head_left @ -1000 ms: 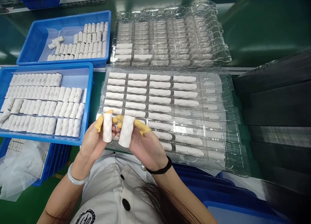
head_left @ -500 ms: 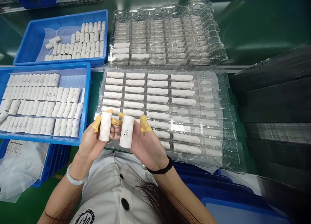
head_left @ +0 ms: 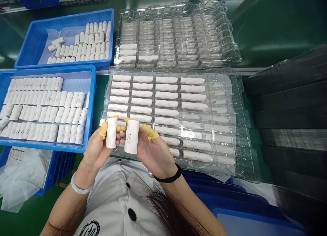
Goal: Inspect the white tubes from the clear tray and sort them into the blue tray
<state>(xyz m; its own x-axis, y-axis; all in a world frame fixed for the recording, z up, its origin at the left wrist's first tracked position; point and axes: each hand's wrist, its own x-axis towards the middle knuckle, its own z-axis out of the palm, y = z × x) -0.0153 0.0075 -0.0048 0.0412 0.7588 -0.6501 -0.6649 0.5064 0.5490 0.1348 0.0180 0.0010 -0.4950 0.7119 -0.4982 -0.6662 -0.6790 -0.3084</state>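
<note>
Both my hands are side by side over the near edge of a clear plastic tray (head_left: 222, 79), wearing yellow finger cots. My left hand (head_left: 95, 148) holds a plain white cylinder (head_left: 111, 133) upright between thumb and fingers. In my right hand (head_left: 156, 155) is a second white cylinder (head_left: 131, 137) with small dark markings facing me. It rests against the fingers, and my right thumb bends toward its top edge. The two cylinders are slightly apart. Similar white pieces lie in rows in the tray's slots under my hands.
Left of the tray, a blue bin (head_left: 90, 109) holds rows of white cylinders, some marked. Another blue bin (head_left: 111, 16) behind it holds more. A second clear tray (head_left: 231, 55) lies at the back, with a few white pieces at its left. Dark stacked panels (head_left: 298, 127) stand at right.
My right thumb has swung left and bent toward the marked cylinder. That cylinder has shifted slightly left and up. The left hand's hold looks the same.
</note>
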